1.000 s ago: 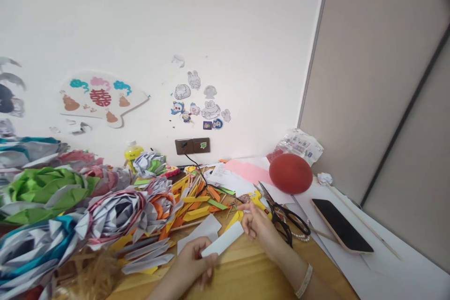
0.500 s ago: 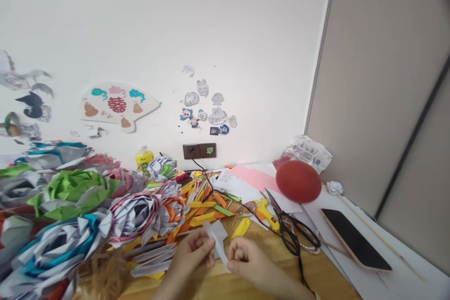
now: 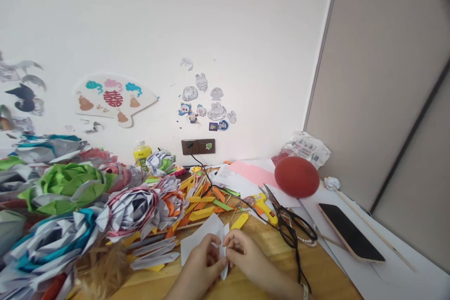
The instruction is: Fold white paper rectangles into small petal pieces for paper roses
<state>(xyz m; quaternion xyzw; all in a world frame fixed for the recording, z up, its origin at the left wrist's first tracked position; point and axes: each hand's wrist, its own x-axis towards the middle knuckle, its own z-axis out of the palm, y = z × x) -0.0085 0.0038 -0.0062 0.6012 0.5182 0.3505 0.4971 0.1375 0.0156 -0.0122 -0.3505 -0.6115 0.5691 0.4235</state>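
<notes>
A folded strip of white paper (image 3: 225,243) stands between my two hands, pinched from both sides. My left hand (image 3: 207,260) is closed on it, thumb against its lower part. From the right, my right hand (image 3: 242,251) grips the same strip between thumb and fingers. Behind my left hand lies a flat sheet of white paper (image 3: 198,236), partly covered by the fingers. Folded grey-white paper strips (image 3: 156,253) are to the left, and a yellow folded strip (image 3: 240,221) lies just beyond my right hand.
Large folded-paper flowers (image 3: 70,185) crowd the left side. Orange and yellow strips (image 3: 202,213) pile up behind my hands. To the right are black scissors (image 3: 288,225), a yellow glue gun (image 3: 264,207), a red balloon (image 3: 297,176) and a phone (image 3: 351,232). A black cable (image 3: 207,176) crosses the table.
Both hands have come closer together around the paper strip, which now stands more upright. More of the white sheet shows behind my left hand. The view has shifted slightly.
</notes>
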